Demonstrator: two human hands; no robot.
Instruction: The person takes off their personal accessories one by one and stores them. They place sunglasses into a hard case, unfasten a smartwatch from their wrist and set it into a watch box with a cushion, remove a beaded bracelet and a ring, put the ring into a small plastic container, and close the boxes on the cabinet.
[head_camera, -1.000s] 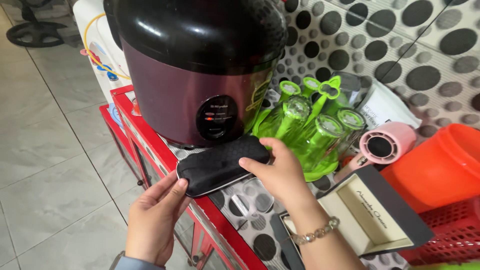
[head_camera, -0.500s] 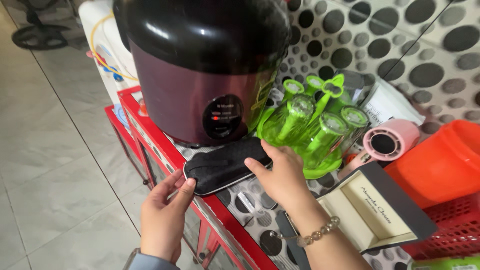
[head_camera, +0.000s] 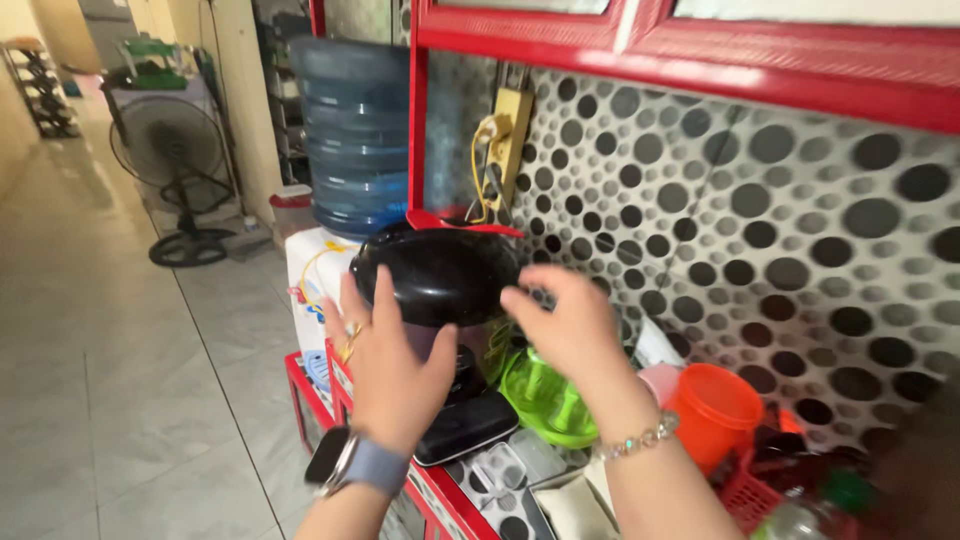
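Both my hands are raised in front of the dark rice cooker (head_camera: 445, 275), holding nothing. My left hand (head_camera: 388, 360) has its fingers spread near the cooker's left side, with a watch on the wrist. My right hand (head_camera: 567, 325) hovers open at the cooker's right, a bead bracelet on its wrist. Below them the black zip case (head_camera: 468, 427) lies by itself on the red-edged counter (head_camera: 445, 500), in front of the cooker. The green glass rack (head_camera: 545, 395) stands just to the right of the case.
An orange plastic tub (head_camera: 712, 408) and a red basket (head_camera: 745, 490) sit at the right. A large blue water bottle (head_camera: 357, 135) stands on a dispenser behind the cooker. A floor fan (head_camera: 165, 150) is on the tiled floor at left. A dotted wall panel (head_camera: 760, 230) backs the counter.
Both hands let go of the black case and rose up in front of the cooker. The view pulled back and tilted upward, showing the water bottle, the fan and the wall.
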